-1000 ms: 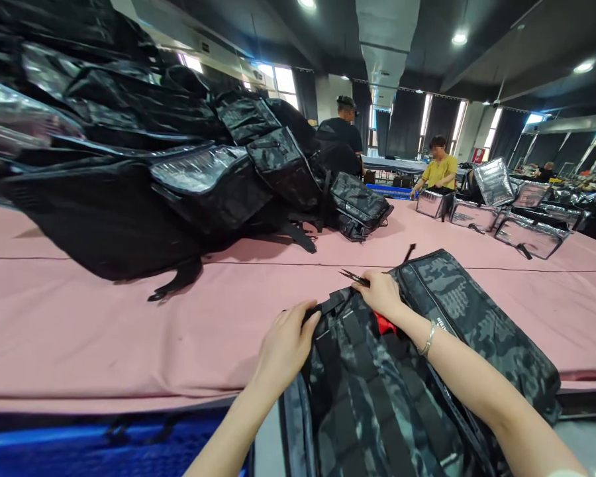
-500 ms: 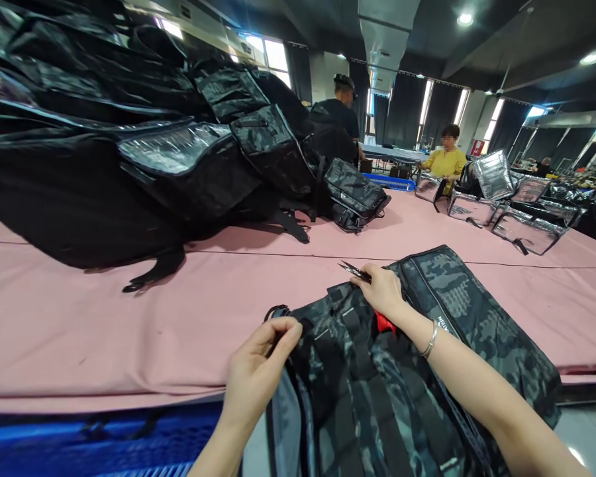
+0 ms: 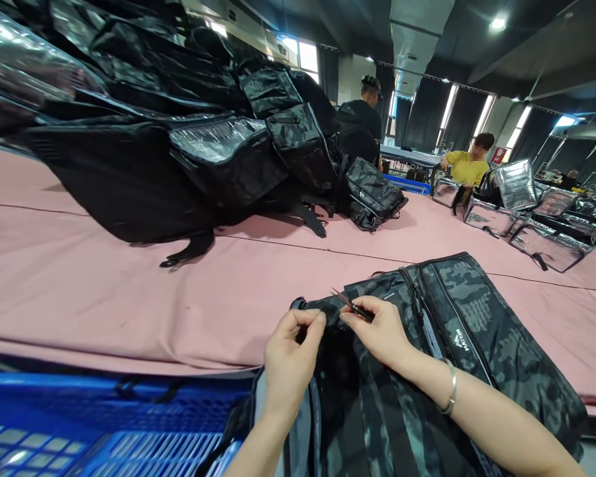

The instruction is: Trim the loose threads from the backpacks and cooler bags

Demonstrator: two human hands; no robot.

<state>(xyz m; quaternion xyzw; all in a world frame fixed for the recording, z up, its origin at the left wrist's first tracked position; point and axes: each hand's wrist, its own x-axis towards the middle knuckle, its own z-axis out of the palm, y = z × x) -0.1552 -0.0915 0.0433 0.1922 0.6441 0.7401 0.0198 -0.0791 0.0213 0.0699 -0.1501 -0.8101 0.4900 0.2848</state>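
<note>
A black-and-grey camouflage backpack lies on the pink-covered table, its lettered panel to the right and its webbing-strap side nearest me. My left hand is closed in a pinch at the backpack's upper left edge. Whatever lies between thumb and forefinger is too small or hidden to name. My right hand holds small dark thread snips, the thin blades apart and pointing up and left. Only a short gap separates the right fingers from the left fingertips. My right forearm covers part of the backpack.
Black bags with silvery linings are heaped at the left on the pink table cloth. Below the table edge is a blue plastic basket. Silver-lined bags stand far right, near a person in yellow. Another person in dark clothes stands behind.
My right hand with the snips has come left and down, close beside my left hand. The red piece under it no longer shows. The view has swung, shifting the scene rightward.
</note>
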